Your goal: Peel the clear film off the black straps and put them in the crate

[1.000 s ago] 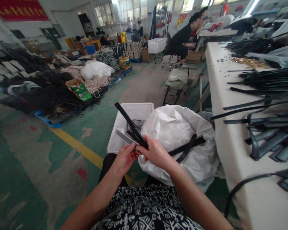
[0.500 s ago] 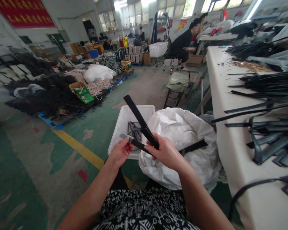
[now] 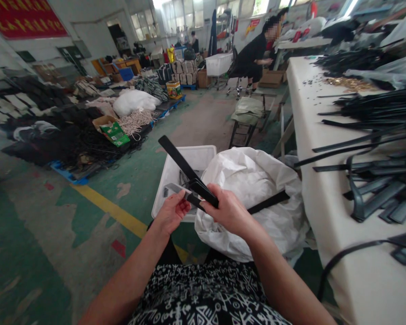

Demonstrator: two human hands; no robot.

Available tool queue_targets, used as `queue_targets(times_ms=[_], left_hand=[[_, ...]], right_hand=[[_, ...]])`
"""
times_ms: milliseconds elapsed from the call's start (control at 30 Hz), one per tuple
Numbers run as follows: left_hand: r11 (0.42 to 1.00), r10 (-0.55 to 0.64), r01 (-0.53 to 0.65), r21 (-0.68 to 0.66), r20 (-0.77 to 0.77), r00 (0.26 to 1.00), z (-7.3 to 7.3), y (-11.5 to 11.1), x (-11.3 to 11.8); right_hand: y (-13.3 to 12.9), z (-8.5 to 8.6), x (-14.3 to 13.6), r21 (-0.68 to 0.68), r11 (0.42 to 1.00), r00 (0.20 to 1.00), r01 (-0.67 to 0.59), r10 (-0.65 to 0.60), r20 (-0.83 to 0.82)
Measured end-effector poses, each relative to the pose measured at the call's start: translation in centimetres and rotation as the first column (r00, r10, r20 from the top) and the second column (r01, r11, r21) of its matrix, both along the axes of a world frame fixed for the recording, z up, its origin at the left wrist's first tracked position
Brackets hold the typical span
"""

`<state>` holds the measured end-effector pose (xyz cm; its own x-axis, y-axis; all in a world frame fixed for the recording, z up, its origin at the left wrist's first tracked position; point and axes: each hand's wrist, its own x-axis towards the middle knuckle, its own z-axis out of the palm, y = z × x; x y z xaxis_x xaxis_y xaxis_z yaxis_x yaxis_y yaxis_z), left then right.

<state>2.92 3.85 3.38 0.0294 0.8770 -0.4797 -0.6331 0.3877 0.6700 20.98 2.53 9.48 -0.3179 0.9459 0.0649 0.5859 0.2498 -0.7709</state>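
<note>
My right hand (image 3: 228,210) is closed round a folded black strap (image 3: 177,157), whose flat upper length points up and to the left. A narrower black end with a pale grey tip (image 3: 173,187) comes out of the same grip toward my left hand (image 3: 174,213). My left thumb and fingers pinch that end just below the grey tip. Beneath both hands stands a white plastic bin (image 3: 208,153) with dark items inside, partly hidden by the strap. To its right is a white woven sack (image 3: 238,162), with another black strap (image 3: 269,201) lying across it.
On the right, a cloth-covered table (image 3: 307,90) carries piles of black straps (image 3: 375,106) and small gold metal pieces (image 3: 350,84). A stool (image 3: 246,113) stands ahead. A person (image 3: 253,56) sits farther back. Loaded pallets (image 3: 69,174) lie to the left.
My view has shifted slightly. The strap's upper length leans farther left, and more of the grey tip shows beyond my left fingers. Both hands keep their hold.
</note>
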Motion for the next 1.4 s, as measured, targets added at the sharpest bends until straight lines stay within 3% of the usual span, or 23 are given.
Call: queue_targets(times_ms=[133,300,500,700,900,1067,1233,1300,1400], left_hand=[[0.997,-0.080,0.080,0.004,0.033,0.996,-0.4,-0.5,0.9],[0.998,0.061,-0.062,-0.017,-0.041,0.997,-0.3,0.2,-0.3],[0.997,-0.072,0.072,0.008,0.004,0.997,0.4,-0.4,1.1],[0.998,0.065,-0.063,0.018,-0.096,0.993,0.2,0.6,-0.8],[0.990,-0.141,0.142,0.015,-0.056,0.988,0.4,-0.3,1.1],[0.990,-0.112,0.121,0.069,-0.131,0.985,1.4,0.2,0.8],[0.971,-0.205,0.221,0.088,-0.156,0.966,1.2,0.4,1.6],[0.948,-0.289,0.306,0.084,-0.171,0.942,0.9,1.1,1.9],[0.853,-0.497,0.520,0.029,-0.255,0.829,0.6,3.8,1.6]], right_hand=[[0.4,-0.1,-0.7,-0.028,1.000,1.000,0.006,-0.007,-0.008],[-0.1,-0.4,0.5,-0.039,0.998,0.998,-0.055,0.054,-0.023],[0.6,-0.8,-0.7,-0.002,0.999,0.999,0.038,-0.038,0.013],[-0.4,-0.3,1.0,-0.013,0.998,0.997,-0.067,0.067,-0.031],[0.3,-0.8,0.0,-0.010,0.999,0.997,0.035,-0.036,-0.074],[0.1,-0.7,0.7,-0.079,0.997,0.984,-0.022,0.007,-0.181],[0.5,-1.3,0.4,-0.067,0.997,0.967,0.047,-0.063,-0.246],[0.8,-1.6,0.4,-0.094,0.993,0.955,0.072,-0.096,-0.282],[0.8,-1.6,1.8,-0.150,0.980,0.907,0.132,-0.180,-0.379]])
